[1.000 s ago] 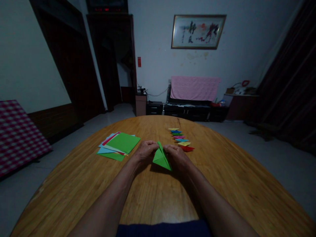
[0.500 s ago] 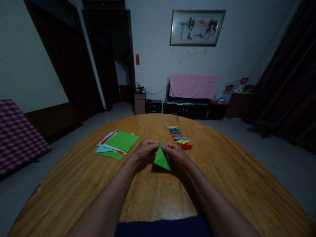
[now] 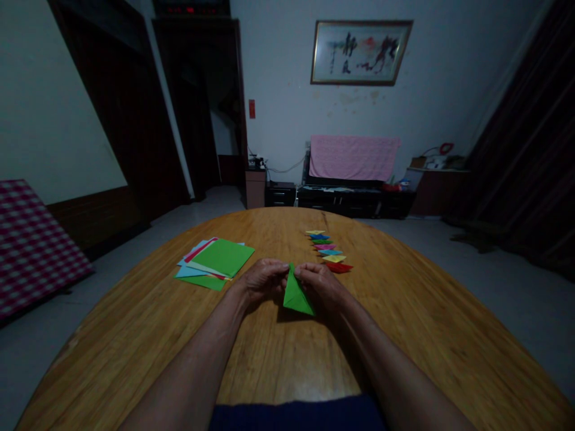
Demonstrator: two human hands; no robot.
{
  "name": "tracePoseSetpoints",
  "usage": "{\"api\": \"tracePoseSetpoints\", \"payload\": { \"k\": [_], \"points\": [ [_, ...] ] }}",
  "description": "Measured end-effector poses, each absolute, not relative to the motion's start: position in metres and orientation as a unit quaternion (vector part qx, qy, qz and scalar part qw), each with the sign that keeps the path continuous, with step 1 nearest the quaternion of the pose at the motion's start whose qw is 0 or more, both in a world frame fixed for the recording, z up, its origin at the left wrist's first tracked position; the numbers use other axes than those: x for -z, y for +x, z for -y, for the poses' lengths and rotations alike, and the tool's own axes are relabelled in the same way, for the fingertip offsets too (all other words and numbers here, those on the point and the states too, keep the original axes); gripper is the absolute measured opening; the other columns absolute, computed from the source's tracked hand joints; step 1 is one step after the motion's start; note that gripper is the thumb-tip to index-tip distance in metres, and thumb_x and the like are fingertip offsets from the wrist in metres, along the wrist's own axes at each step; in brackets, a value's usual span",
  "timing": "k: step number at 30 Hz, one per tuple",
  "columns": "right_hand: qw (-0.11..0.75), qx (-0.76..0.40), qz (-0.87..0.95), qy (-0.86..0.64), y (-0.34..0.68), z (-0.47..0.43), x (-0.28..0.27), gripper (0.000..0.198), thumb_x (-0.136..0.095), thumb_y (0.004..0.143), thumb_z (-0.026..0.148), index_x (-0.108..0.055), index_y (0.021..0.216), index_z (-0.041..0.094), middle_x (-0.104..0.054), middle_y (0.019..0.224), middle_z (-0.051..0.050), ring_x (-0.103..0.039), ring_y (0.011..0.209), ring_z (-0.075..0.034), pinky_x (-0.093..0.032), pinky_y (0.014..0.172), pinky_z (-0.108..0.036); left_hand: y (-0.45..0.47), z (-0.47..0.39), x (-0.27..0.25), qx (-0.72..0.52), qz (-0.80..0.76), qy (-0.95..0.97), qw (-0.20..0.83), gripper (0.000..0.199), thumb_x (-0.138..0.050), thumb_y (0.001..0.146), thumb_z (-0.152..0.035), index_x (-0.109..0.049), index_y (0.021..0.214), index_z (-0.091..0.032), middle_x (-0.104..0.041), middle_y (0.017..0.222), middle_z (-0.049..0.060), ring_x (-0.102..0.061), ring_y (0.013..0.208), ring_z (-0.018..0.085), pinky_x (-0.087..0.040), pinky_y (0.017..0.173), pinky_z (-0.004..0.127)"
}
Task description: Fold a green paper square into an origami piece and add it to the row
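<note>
A folded piece of green paper [image 3: 297, 297], narrow at the top and wider below, is held between my two hands just above the table. My left hand [image 3: 265, 278] pinches its upper tip from the left. From the right, my right hand [image 3: 321, 284] grips the upper edge with thumb and fingers, covering part of that side. Beyond my right hand lies a row of several small folded paper pieces, the nearest a red one [image 3: 339, 267]. A stack of coloured paper sheets [image 3: 227, 254], green on top, rests to the left of my left hand.
The round wooden table [image 3: 278, 365] spans the foreground. Beyond it, a low black cabinet [image 3: 341, 202] stands against the wall, with a pink cloth [image 3: 354, 157] draped over something above it. A checkered cloth [image 3: 31, 251] hangs at the far left.
The green paper has tilted slightly, its lower end shifting a little right. Both hands keep their pinch on its upper part. The view has moved slightly.
</note>
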State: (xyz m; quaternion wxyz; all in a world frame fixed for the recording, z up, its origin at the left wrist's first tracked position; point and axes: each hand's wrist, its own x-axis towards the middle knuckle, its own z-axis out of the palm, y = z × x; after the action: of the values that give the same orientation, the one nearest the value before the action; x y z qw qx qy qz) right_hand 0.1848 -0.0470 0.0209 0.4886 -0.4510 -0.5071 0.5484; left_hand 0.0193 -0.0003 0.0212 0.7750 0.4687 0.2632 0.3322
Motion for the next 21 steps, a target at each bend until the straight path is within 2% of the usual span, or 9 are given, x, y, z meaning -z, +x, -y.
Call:
{"api": "tracePoseSetpoints", "payload": {
  "k": [5, 14, 21],
  "points": [
    [0.481, -0.54, 0.518, -0.457, 0.186, 0.044, -0.017, 0.026, -0.07, 0.066, 0.039, -0.058, 0.063, 0.017, -0.049, 0.054, 0.004, -0.04, 0.049, -0.007, -0.029, 0.05, -0.023, 0.018, -0.001, -0.019, -0.321, -0.251, 0.47, 0.783, 0.025, -0.077, 0.064, -0.029, -0.06, 0.063, -0.01, -0.06, 0.055, 0.003, -0.053, 0.048, 0.01, -0.038, 0.051, 0.022],
    [0.473, -0.559, 0.512, -0.449, 0.189, 0.041, -0.011, 0.026, -0.072, 0.066, 0.041, -0.063, 0.07, 0.016, -0.056, 0.059, 0.001, -0.043, 0.051, -0.009, -0.032, 0.052, -0.023, 0.018, -0.002, -0.015, -0.315, -0.244, 0.492, 0.774, 0.028, -0.076, 0.066, -0.032, -0.059, 0.063, -0.01, -0.058, 0.054, 0.003, -0.051, 0.045, 0.01, -0.036, 0.05, 0.022],
    [0.468, -0.605, 0.494, -0.413, 0.19, 0.042, -0.008, 0.027, -0.074, 0.068, 0.041, -0.063, 0.074, 0.016, -0.058, 0.062, 0.0, -0.044, 0.051, -0.009, -0.032, 0.052, -0.023, 0.019, -0.001, -0.016, -0.332, -0.234, 0.469, 0.784, 0.024, -0.078, 0.062, -0.026, -0.06, 0.064, -0.01, -0.057, 0.055, 0.001, -0.051, 0.048, 0.009, -0.037, 0.052, 0.022]
  ]
}}
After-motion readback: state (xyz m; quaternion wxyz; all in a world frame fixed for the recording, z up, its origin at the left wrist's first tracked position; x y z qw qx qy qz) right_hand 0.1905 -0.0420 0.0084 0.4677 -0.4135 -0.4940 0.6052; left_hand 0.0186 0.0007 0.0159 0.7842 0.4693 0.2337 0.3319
